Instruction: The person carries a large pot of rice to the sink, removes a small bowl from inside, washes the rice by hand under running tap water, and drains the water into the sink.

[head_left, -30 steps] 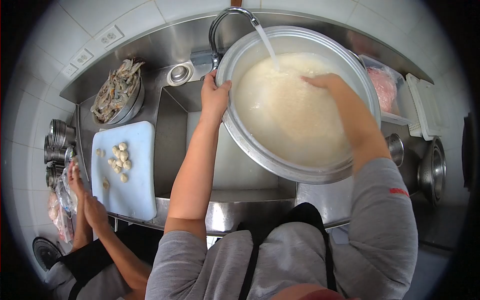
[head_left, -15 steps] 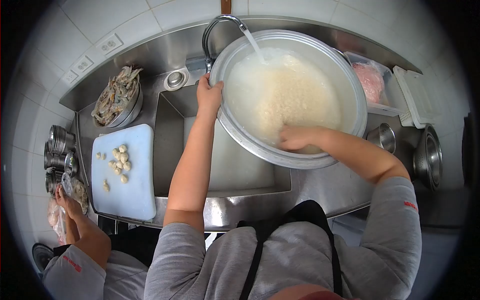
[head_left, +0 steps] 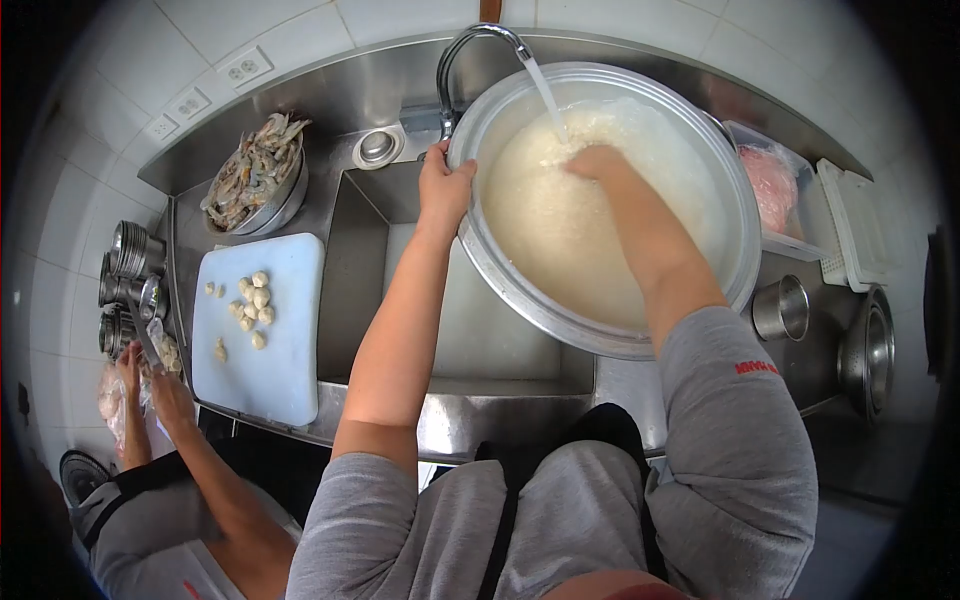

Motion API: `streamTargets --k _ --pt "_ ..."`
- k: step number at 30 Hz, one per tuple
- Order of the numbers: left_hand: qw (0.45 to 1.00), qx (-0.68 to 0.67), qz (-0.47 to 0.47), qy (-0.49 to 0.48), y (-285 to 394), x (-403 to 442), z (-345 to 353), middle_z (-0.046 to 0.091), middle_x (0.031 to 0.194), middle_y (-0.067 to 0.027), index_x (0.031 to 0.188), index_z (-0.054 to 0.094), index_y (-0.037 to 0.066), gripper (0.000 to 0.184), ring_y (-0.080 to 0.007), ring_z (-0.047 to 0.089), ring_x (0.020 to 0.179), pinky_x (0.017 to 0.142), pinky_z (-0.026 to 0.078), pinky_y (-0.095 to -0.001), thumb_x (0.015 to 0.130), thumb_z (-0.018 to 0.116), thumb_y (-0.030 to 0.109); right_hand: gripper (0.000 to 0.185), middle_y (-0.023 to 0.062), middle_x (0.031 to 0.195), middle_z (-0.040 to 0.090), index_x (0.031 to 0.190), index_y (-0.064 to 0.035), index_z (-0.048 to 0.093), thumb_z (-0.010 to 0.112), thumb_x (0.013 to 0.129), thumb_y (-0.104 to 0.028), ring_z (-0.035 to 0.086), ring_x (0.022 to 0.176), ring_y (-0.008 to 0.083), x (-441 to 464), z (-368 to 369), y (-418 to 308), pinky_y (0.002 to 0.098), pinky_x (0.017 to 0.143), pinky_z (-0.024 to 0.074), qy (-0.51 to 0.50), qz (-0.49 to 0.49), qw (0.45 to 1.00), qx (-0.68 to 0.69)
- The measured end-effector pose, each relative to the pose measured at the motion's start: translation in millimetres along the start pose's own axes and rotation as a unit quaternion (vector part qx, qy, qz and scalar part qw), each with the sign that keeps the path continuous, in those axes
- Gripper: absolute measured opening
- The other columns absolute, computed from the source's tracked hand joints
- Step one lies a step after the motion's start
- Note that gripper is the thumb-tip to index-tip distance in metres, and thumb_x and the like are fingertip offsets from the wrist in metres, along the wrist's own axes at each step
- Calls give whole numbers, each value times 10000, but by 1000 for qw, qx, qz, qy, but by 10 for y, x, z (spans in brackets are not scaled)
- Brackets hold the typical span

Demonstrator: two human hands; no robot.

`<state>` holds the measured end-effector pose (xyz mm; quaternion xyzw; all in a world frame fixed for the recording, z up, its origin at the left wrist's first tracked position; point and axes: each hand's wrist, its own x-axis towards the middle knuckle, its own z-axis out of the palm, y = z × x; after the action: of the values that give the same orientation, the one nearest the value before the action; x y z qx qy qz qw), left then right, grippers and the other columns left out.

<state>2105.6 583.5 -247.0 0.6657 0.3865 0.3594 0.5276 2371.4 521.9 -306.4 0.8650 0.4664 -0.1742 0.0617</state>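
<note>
A large metal bowl point(head_left: 478, 215) holds cloudy water and pale rice point(head_left: 550, 215). My left hand point(head_left: 445, 188) grips its left rim, the thumb lying over the edge. My right hand point(head_left: 597, 163) reaches into the rice near the far side of the bowl, close under the water stream. Its fingertips are hidden in the cloudy water, so I cannot see whether they are closed. From the curved faucet point(head_left: 483, 35), water point(head_left: 545, 95) runs into the bowl.
A sink basin point(head_left: 480, 340) lies partly under the bowl. Left are a cutting board point(head_left: 250, 380) with peeled garlic cloves, a bowl of shrimp point(head_left: 258, 175), and a co-worker's hands point(head_left: 170, 400) with a knife. Right are a metal cup point(head_left: 780, 308) and a plastic tub point(head_left: 800, 240) holding bagged pink meat.
My right hand has moved from the near side of the bowl to the far side, by the stream. My left hand stays on the rim. A knife now shows by the co-worker's hands.
</note>
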Motion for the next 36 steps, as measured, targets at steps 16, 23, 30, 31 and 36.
streamTargets --k 16,23,30,31,36 --pt "997 -82 6 13 -20 -21 39 582 969 -129 1089 461 -29 376 -177 565 846 751 436 -270 742 593 30 403 268 932 580 849 102 605 606 692 -269 503 997 371 -2002 343 111 421 941 348 -151 -331 910 -197" --pt "997 -56 29 35 -38 -9 41 584 964 -133 1101 467 -34 388 -181 565 841 749 436 -274 743 596 41 283 161 977 610 896 -56 655 609 682 -236 536 1006 297 -1362 323 -648 390 852 423 -138 -265 933 -203" --pt "999 -19 30 37 -146 49 29 578 865 -106 1099 480 -24 396 -167 530 726 682 428 -281 737 610 70 498 116 1246 485 1142 -103 564 477 780 -433 455 1152 291 -359 81 -570 393 950 360 -38 -105 989 -101" --pt "998 -25 49 38 -64 -5 29 566 830 -96 1092 485 -23 402 -162 512 696 666 421 -281 729 618 86 558 127 1271 458 1167 -85 541 476 770 -472 426 1177 299 -271 13 -463 387 971 336 -27 -95 992 -83" --pt "1000 2 -3 14 11 -18 9 567 1037 -146 1120 462 -39 416 -189 560 895 790 425 -280 743 605 63 919 202 1358 315 1288 11 370 472 687 -676 277 1279 309 -362 -242 441 378 1053 197 10 33 997 62"
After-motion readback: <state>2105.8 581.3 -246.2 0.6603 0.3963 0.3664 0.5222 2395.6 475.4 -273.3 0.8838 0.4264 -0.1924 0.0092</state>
